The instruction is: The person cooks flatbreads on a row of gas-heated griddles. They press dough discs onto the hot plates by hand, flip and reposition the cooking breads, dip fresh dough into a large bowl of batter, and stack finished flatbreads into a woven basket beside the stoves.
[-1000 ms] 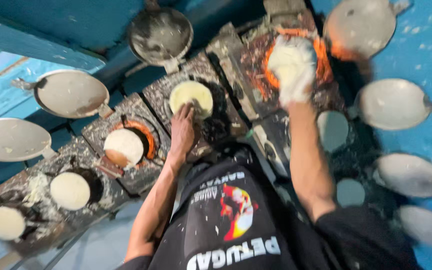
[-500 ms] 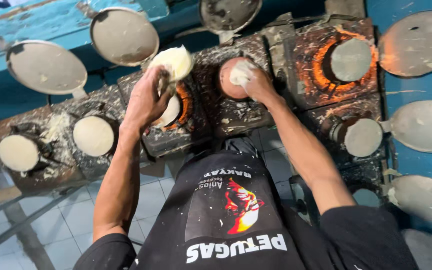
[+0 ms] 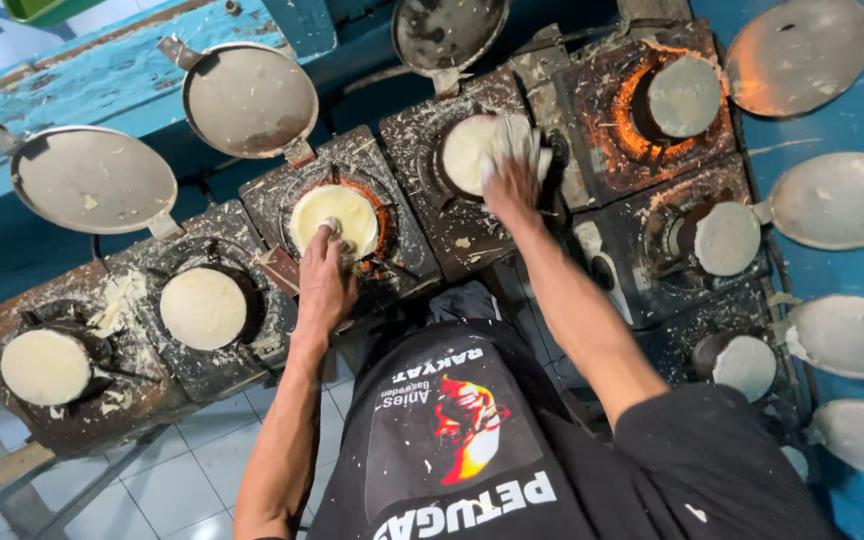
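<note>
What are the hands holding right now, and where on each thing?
The left hand pinches a small tool by its top over the yellow batter. The right hand grips a white cloth bunched on the next pan.

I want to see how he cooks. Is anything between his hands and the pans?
Nothing visible. The left hand already reaches the pan with yellow batter, a small tool at its fingertips. The right hand rests on the next pan, pressing a white cloth on it. Both lids are flipped open.
</note>
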